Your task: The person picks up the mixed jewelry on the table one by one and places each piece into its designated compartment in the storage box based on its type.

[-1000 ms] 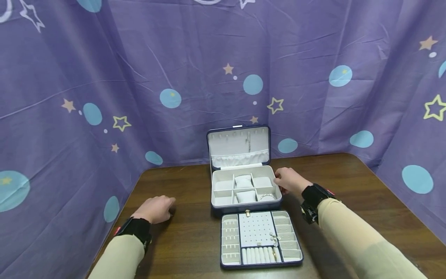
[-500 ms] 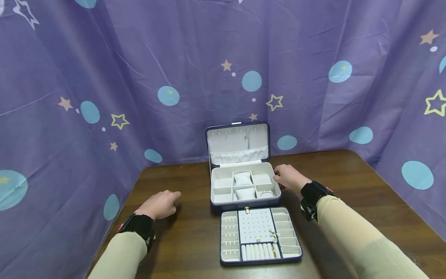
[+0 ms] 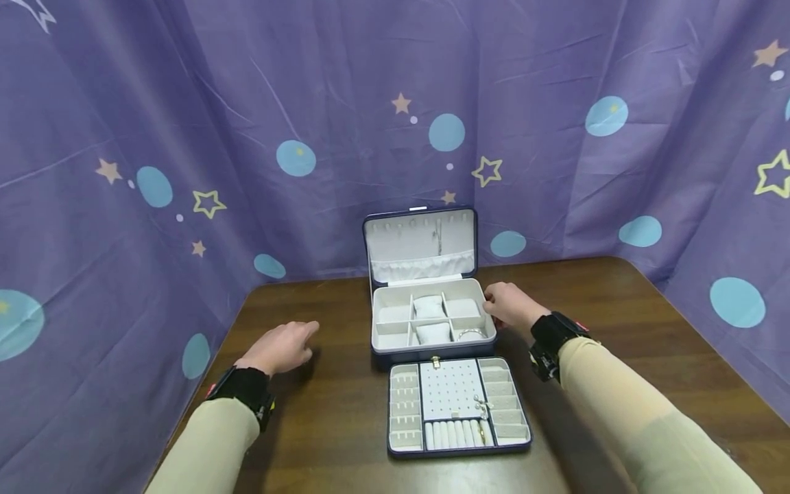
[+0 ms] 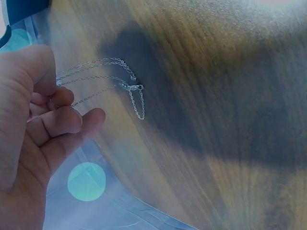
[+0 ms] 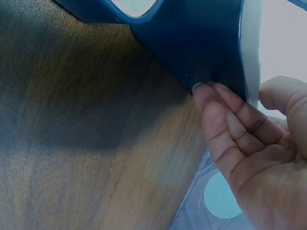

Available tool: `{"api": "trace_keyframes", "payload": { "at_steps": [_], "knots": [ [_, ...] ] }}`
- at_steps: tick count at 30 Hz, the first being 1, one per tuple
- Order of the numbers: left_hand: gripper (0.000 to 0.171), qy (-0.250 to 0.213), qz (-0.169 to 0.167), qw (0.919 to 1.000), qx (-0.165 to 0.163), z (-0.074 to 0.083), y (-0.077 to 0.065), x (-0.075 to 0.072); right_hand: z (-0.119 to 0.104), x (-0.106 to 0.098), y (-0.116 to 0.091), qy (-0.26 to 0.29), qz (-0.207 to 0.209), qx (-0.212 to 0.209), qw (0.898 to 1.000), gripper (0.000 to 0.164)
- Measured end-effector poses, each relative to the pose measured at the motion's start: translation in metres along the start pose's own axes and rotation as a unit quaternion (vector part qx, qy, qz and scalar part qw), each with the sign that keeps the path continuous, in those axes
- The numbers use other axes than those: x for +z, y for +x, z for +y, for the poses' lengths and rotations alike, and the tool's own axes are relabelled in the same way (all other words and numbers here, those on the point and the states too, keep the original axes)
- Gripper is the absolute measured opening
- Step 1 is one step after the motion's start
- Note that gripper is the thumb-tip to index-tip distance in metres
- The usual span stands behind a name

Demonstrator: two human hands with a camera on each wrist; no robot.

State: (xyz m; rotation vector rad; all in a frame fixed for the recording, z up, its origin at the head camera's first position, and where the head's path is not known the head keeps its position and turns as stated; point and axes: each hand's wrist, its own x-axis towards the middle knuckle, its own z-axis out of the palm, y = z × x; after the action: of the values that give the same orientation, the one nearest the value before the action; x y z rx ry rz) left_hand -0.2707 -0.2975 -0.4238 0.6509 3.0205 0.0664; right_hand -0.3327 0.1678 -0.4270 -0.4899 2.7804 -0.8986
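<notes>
Left hand (image 3: 280, 348) pinches a silver chain (image 4: 135, 87); right hand (image 3: 511, 304) grips the jewelry box (image 3: 407, 355) on its three-o'clock side, seemingly steadying it. Next likely calls for lifting the chain toward two o'clock.

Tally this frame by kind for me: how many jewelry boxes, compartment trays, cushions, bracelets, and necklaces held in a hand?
Jewelry box: 1
Compartment tray: 1
Cushions: 2, rear cushion and front cushion
Bracelet: 1
Necklace held in the left hand: 1
Total: 6
</notes>
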Motion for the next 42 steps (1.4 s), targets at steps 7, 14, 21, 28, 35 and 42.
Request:
{"api": "trace_keyframes", "payload": {
  "at_steps": [7, 14, 21, 28, 35, 42],
  "knots": [
    [0.019, 0.004, 0.013, 0.9999, 0.006, 0.001, 0.000, -0.003, -0.002, 0.001, 0.001, -0.005, 0.002, -0.004, 1.000, 0.025],
    [0.019, 0.003, 0.029, 0.9996, 0.004, 0.000, 0.001, -0.005, -0.004, 0.000, 0.003, -0.013, 0.002, -0.013, 1.000, 0.023],
    [0.019, -0.001, 0.025, 0.9997, -0.007, -0.002, 0.004, -0.007, -0.005, -0.002, 0.005, -0.012, -0.002, -0.018, 1.000, 0.021],
    [0.018, -0.002, 0.027, 0.9996, -0.009, -0.001, 0.004, -0.008, -0.004, 0.000, 0.007, -0.011, 0.000, -0.024, 1.000, 0.025],
    [0.015, -0.014, 0.028, 0.9995, -0.009, 0.007, 0.008, -0.010, -0.005, -0.001, 0.003, -0.013, -0.012, -0.016, 1.000, 0.025],
    [0.012, -0.032, 0.031, 0.9990, -0.009, 0.015, 0.015, -0.013, -0.001, -0.002, -0.001, -0.027, -0.010, -0.022, 0.999, 0.026]
  ]
}}
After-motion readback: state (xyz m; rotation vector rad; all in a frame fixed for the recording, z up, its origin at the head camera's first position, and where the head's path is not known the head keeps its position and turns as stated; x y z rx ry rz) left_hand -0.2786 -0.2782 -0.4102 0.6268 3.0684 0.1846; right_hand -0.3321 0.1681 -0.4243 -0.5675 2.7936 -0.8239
